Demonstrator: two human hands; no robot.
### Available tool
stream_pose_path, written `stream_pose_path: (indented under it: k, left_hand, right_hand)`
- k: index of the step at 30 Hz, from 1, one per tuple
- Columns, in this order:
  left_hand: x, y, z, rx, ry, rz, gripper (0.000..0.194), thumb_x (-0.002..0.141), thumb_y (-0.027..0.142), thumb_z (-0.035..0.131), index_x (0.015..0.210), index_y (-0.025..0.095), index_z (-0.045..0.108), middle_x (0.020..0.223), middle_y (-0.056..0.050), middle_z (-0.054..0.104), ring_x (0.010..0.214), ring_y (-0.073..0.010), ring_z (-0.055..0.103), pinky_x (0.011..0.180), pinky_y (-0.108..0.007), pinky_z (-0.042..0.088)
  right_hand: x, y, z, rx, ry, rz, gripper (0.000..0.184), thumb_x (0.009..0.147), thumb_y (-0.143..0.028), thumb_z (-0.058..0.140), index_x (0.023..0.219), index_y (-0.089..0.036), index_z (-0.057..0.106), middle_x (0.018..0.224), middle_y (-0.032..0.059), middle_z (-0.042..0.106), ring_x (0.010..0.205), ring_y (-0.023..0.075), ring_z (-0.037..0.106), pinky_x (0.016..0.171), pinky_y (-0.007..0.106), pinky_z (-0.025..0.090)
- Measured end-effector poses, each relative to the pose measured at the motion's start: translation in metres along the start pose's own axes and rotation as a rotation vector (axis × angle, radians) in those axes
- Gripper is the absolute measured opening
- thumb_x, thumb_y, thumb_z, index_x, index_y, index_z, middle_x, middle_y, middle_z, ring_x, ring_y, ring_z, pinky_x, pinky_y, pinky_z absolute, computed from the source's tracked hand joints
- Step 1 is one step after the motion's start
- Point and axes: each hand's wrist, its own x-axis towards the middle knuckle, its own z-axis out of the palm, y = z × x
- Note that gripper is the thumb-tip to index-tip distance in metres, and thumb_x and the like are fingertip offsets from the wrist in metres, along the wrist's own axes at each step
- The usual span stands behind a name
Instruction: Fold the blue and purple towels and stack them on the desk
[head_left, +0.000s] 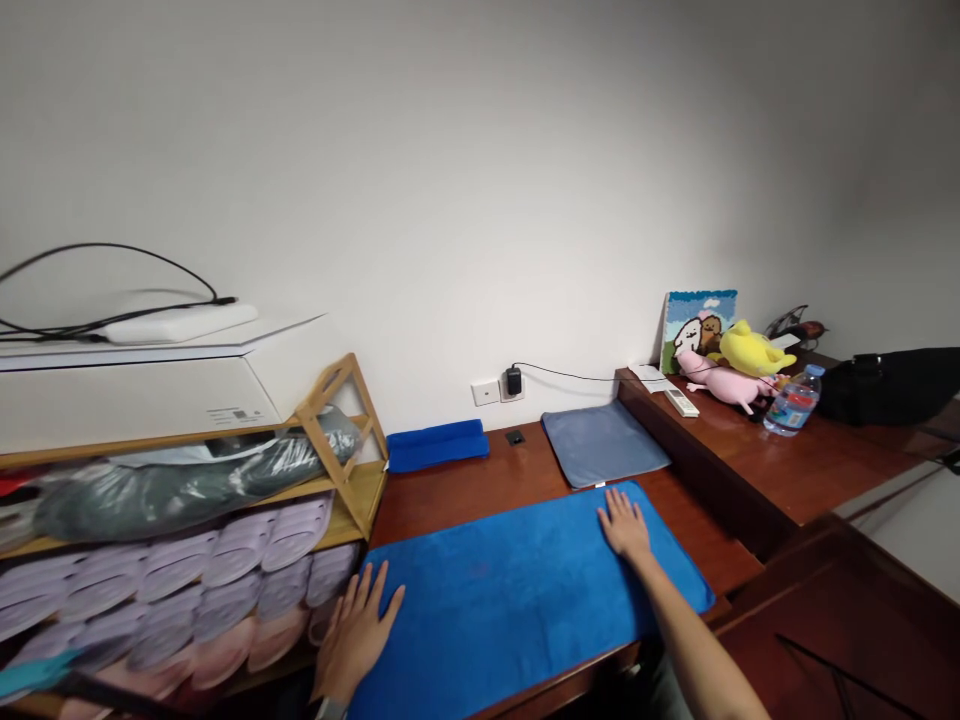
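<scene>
A bright blue towel (510,585) lies spread flat over the front of the reddish-brown desk (442,498). My left hand (356,630) is at the towel's left edge, its fingers stretched and apart. Near the far right corner my right hand (624,523) rests flat on the towel with fingers spread, holding nothing. Behind the towel, a folded dark blue cloth (437,446) sits against the wall on the left. A grey-blue cloth (604,445) lies flat on the right, close to my right fingertips.
To the left stands a wooden rack (349,440) with lilac and pink slippers (232,550) and a bagged bundle (187,495). A raised desk on the right holds plush toys (724,385), a remote (681,402), a water bottle (793,402) and a black bag (889,385). A plugged-in charger (513,380) trails a cord.
</scene>
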Motion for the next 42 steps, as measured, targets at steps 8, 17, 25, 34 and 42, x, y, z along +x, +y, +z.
stream_pose_path:
  k: [8,17,25,34,42]
  left_hand:
    - [0.010,0.017,-0.012,0.056,0.022,0.143,0.072,0.094,0.056,0.036,0.152,0.020,0.059,0.162,-0.011,0.056,0.155,-0.0323,0.043,0.130,-0.055,0.029]
    - [0.053,0.089,-0.007,-0.027,-0.092,0.198,0.074,0.096,0.058,0.037,0.158,0.021,0.050,0.169,-0.009,0.045,0.159,-0.0282,0.038,0.130,-0.051,0.031]
    - [0.044,0.008,0.009,0.104,-0.091,0.100,0.070,0.090,0.051,0.040,0.152,0.024,0.059,0.167,-0.009,0.048,0.159,-0.0310,0.037,0.128,-0.054,0.032]
    - [0.040,0.019,0.006,0.060,-0.028,0.077,0.077,0.094,0.064,0.036,0.155,0.022,0.055,0.165,-0.013,0.051,0.157,-0.0340,0.039,0.127,-0.055,0.032]
    - [0.037,0.043,-0.014,0.048,-0.029,0.030,0.084,0.094,0.065,0.029,0.161,0.016,0.045,0.173,-0.014,0.037,0.160,-0.0334,0.034,0.129,-0.056,0.027]
  right_hand:
    - [0.008,0.021,-0.017,0.017,0.083,0.016,0.070,0.108,-0.043,0.026,0.166,-0.004,0.033,0.173,0.0156,0.029,0.162,0.0294,0.024,0.133,0.048,0.015]
    - [-0.035,-0.196,0.041,0.321,0.004,-0.613,0.071,0.108,-0.056,0.034,0.168,-0.017,0.035,0.172,0.0101,0.033,0.162,0.0263,0.026,0.134,0.049,0.017]
    - [0.011,-0.046,0.018,0.140,0.026,-0.245,0.069,0.108,-0.051,0.027,0.170,-0.020,0.029,0.175,0.0058,0.026,0.164,0.0264,0.019,0.134,0.050,0.012]
    - [0.041,0.079,0.010,0.007,0.006,0.015,0.074,0.108,-0.056,0.017,0.172,-0.018,0.019,0.178,0.0015,0.017,0.165,0.0207,0.012,0.134,0.042,0.008]
    - [0.022,0.034,-0.012,-0.096,0.123,0.037,0.067,0.104,-0.030,0.029,0.166,-0.006,0.035,0.173,0.0148,0.030,0.163,0.0298,0.022,0.133,0.050,0.010]
